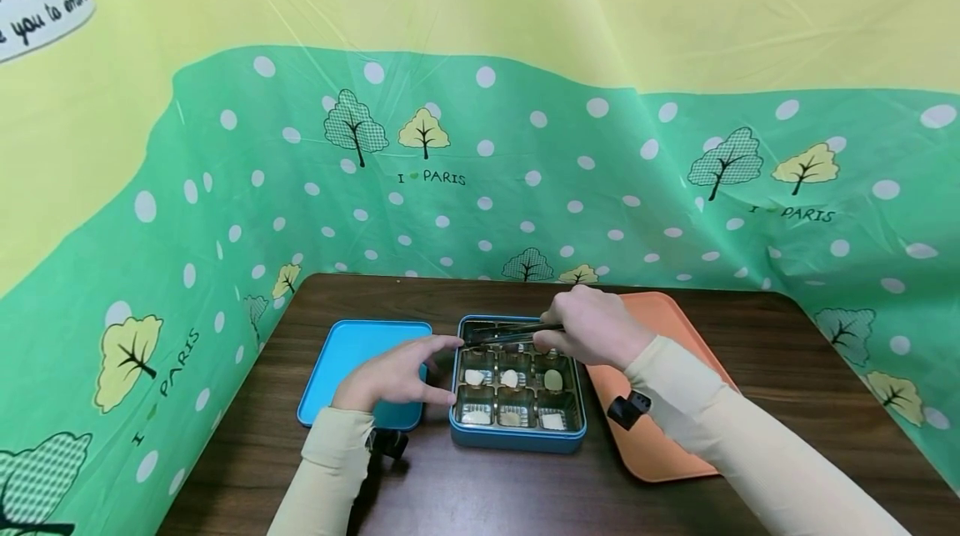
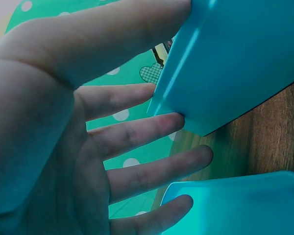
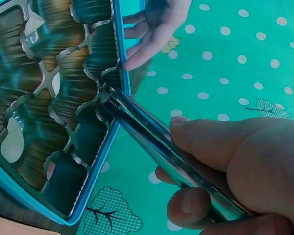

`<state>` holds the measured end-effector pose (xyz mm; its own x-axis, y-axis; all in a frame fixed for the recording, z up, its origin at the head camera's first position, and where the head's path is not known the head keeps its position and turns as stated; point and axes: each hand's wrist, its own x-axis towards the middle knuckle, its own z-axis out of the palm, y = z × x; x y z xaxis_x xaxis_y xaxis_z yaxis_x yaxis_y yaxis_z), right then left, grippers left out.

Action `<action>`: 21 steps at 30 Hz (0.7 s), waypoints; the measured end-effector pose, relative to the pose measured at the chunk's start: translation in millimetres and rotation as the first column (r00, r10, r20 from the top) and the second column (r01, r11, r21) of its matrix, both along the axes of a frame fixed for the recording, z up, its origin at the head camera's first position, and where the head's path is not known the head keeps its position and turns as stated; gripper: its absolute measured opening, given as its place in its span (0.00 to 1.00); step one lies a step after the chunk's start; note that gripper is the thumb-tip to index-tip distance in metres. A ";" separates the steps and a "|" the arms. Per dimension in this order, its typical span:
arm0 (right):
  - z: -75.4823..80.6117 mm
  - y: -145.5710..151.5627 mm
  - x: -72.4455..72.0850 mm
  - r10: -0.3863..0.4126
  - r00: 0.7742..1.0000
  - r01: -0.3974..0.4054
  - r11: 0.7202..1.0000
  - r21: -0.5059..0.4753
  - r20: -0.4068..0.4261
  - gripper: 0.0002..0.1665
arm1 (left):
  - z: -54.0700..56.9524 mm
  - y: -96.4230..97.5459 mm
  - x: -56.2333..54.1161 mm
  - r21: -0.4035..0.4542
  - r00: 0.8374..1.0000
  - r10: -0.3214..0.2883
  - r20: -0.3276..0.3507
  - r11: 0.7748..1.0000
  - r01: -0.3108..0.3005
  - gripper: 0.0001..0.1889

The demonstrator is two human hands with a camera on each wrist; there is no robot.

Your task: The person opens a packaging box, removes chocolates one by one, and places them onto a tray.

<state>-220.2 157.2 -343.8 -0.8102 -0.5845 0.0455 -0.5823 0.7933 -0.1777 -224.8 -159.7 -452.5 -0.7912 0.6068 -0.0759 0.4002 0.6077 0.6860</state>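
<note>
A blue rectangular tin point(image 1: 517, 439) stands in the middle of the table, with a divided plastic insert inside. Pale pieces point(image 1: 553, 380) lie in several of its compartments. My left hand point(image 1: 393, 373) is at the tin's left side, fingers extended and spread, thumb and fingertips right at the wall point(image 2: 235, 63). My right hand point(image 1: 600, 328) grips long metal tweezers point(image 3: 161, 152) above the far part of the tin. In the right wrist view, the tweezers' serrated tips are over the insert's dividers near the rim, close together with no piece showing between them.
To the left, partly behind my left hand, lies a flat blue lid or tray point(image 1: 360, 344). An orange tray point(image 1: 652, 448) lies on the right, under my right forearm. Around the dark wooden table point(image 1: 465, 494) hangs a green and yellow printed cloth point(image 1: 480, 211).
</note>
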 end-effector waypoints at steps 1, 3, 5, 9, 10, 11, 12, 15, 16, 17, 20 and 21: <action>0.8 1.1 0.3 0.002 1.000 -0.002 1.000 -0.004 0.000 0.21 | 0.1 0.1 0.0 -0.001 1.000 0.000 0.000 1.000 0.000 0.44; 2.4 3.5 0.9 0.003 1.000 -0.003 1.000 -0.008 -0.001 0.17 | -0.5 0.4 -0.2 -0.003 1.000 0.001 0.002 1.000 -0.001 0.44; 4.0 5.8 1.8 -0.001 1.000 0.001 1.000 -0.009 -0.009 0.14 | -1.0 0.6 0.0 -0.004 1.000 0.003 0.005 1.000 -0.003 0.44; 7.2 10.4 4.2 -0.027 0.999 0.027 1.000 -0.008 -0.029 0.13 | -0.8 0.8 0.8 -0.010 1.000 0.008 0.010 1.000 -0.008 0.44; 8.2 11.3 5.0 -0.035 0.999 0.035 0.999 -0.013 -0.031 0.14 | -0.6 0.8 1.1 -0.008 1.000 0.011 0.011 1.000 -0.010 0.44; 9.1 12.4 5.7 -0.041 0.999 0.040 0.999 -0.016 -0.032 0.16 | -0.5 0.9 1.4 -0.007 1.000 0.010 0.011 1.000 -0.010 0.44; 10.0 13.3 6.4 -0.049 0.998 0.048 0.999 -0.025 -0.033 0.18 | -0.4 0.9 1.5 -0.005 1.000 0.010 0.012 1.000 -0.010 0.44; 13.7 16.9 8.7 -0.062 0.997 0.060 0.997 -0.037 -0.040 0.18 | -0.8 1.0 1.8 0.001 1.000 0.010 0.017 1.000 -0.010 0.44; 15.1 18.3 9.4 -0.066 0.997 0.064 0.997 -0.044 -0.047 0.18 | -0.9 1.1 1.9 0.005 1.000 0.011 0.017 1.000 -0.011 0.44; 16.3 20.0 10.1 -0.066 0.996 0.063 0.997 -0.050 -0.055 0.17 | -0.8 1.2 1.9 0.005 1.000 0.011 0.018 1.000 -0.011 0.44; 21.0 25.2 12.3 -0.061 0.995 0.055 0.996 -0.066 -0.083 0.16 | -0.3 1.2 1.7 0.006 1.000 0.014 0.022 1.000 -0.014 0.44; 22.7 27.1 13.0 -0.062 0.994 0.055 0.996 -0.073 -0.088 0.16 | -0.1 1.2 1.7 0.008 1.000 0.015 0.021 1.000 -0.015 0.44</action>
<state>-207.2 184.3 -321.1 -0.8336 -0.5290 0.1591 -0.5515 0.8137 -0.1837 -223.1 -158.5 -452.6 -0.7983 0.5958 -0.0879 0.3767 0.6078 0.6991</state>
